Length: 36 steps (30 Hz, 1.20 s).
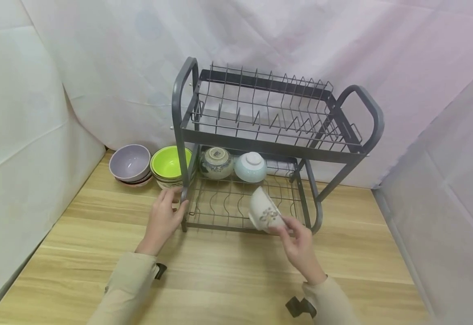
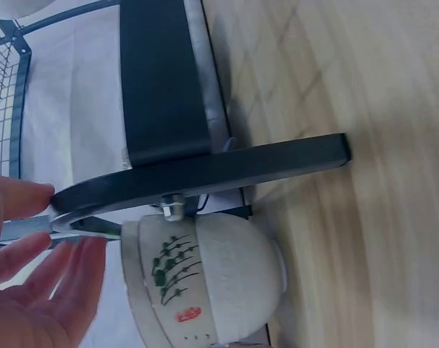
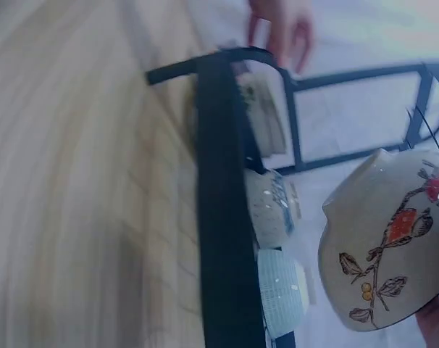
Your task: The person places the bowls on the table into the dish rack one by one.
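Observation:
My right hand (image 1: 299, 246) pinches the rim of a white bowl (image 1: 264, 211) with a floral pattern, tilted on its side over the front of the rack's lower tier. In the right wrist view the bowl (image 3: 386, 243) shows a branch with red flowers, and a fingertip is at the edge. My left hand (image 1: 165, 219) grips the left front post of a dark two-tier dish rack (image 1: 269, 143), thumb on one side and fingers on the other. On the lower tier, a blue-patterned bowl (image 1: 216, 163) and a pale blue bowl (image 1: 251, 167) lie upside down.
Left of the rack stand two stacks of bowls, one topped by a grey-purple bowl (image 1: 129, 162), the other by a lime-green bowl (image 1: 170, 161). The wire upper tier spans above the lower one. White cloth (image 1: 130, 67) hangs behind the wooden table (image 1: 212, 280).

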### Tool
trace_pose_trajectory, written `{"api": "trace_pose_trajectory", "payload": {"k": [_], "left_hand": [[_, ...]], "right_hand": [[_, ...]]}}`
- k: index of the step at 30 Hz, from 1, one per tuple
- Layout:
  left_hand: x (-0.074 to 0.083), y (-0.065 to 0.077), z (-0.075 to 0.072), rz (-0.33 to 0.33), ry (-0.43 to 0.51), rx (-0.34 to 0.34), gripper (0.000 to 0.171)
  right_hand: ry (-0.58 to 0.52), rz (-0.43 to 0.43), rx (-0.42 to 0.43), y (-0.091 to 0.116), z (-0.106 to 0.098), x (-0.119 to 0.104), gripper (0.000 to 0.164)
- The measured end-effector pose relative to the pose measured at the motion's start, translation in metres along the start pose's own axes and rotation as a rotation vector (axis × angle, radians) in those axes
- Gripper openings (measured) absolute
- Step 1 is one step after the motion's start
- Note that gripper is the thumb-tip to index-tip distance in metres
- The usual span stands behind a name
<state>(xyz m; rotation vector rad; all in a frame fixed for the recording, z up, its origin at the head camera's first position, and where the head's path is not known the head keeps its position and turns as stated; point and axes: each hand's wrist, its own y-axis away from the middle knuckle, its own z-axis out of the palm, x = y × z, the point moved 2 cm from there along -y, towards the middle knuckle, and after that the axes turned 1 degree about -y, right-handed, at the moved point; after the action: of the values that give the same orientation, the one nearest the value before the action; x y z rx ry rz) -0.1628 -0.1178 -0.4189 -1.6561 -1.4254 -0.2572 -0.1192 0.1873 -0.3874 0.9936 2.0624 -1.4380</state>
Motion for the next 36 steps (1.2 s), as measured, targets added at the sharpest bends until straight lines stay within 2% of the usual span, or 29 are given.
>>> {"api": "trace_pose_trajectory", "payload": {"k": [5, 8, 10, 12, 14, 16, 19, 22, 25, 28, 30, 36], "left_hand": [[-0.001, 0.0, 0.002, -0.041, -0.003, -0.05, 0.035], [-0.001, 0.0, 0.003, -0.04, -0.013, -0.049, 0.034], [-0.001, 0.0, 0.004, -0.026, -0.019, -0.037, 0.033], [0.0, 0.001, 0.004, -0.012, -0.026, -0.023, 0.032], [0.0, 0.002, 0.005, -0.002, -0.039, -0.013, 0.031], [0.001, 0.002, 0.005, 0.001, -0.05, -0.01, 0.031], [0.001, 0.002, 0.006, -0.004, -0.06, -0.01, 0.032], [0.002, 0.002, 0.006, 0.004, -0.075, -0.011, 0.033], [0.003, 0.003, 0.006, 0.016, -0.082, -0.008, 0.033], [0.004, 0.003, 0.006, 0.02, -0.083, -0.006, 0.033], [0.004, 0.003, 0.006, 0.022, -0.082, -0.005, 0.033], [0.004, 0.002, 0.006, 0.033, -0.094, 0.007, 0.033]], "right_hand": [[-0.292, 0.341, 0.221, -0.014, -0.009, 0.017, 0.015], [-0.501, 0.497, 0.383, -0.022, -0.013, 0.028, 0.023], [-0.617, 0.593, 0.451, -0.027, -0.015, 0.034, 0.025], [-0.723, 0.677, 0.482, -0.031, -0.016, 0.04, 0.027], [-0.818, 0.755, 0.475, -0.035, -0.016, 0.045, 0.034], [-0.933, 0.818, 0.473, -0.039, -0.016, 0.052, 0.043], [-1.102, 0.898, 0.508, -0.044, -0.014, 0.065, 0.047], [-1.27, 0.934, 0.582, -0.049, -0.012, 0.078, 0.047], [-1.439, 0.91, 0.654, -0.055, -0.009, 0.091, 0.047], [-1.557, 0.883, 0.699, -0.061, -0.007, 0.101, 0.047], [-1.612, 0.869, 0.734, -0.064, -0.006, 0.107, 0.047], [-1.679, 0.871, 0.822, -0.071, -0.004, 0.121, 0.047]]}}
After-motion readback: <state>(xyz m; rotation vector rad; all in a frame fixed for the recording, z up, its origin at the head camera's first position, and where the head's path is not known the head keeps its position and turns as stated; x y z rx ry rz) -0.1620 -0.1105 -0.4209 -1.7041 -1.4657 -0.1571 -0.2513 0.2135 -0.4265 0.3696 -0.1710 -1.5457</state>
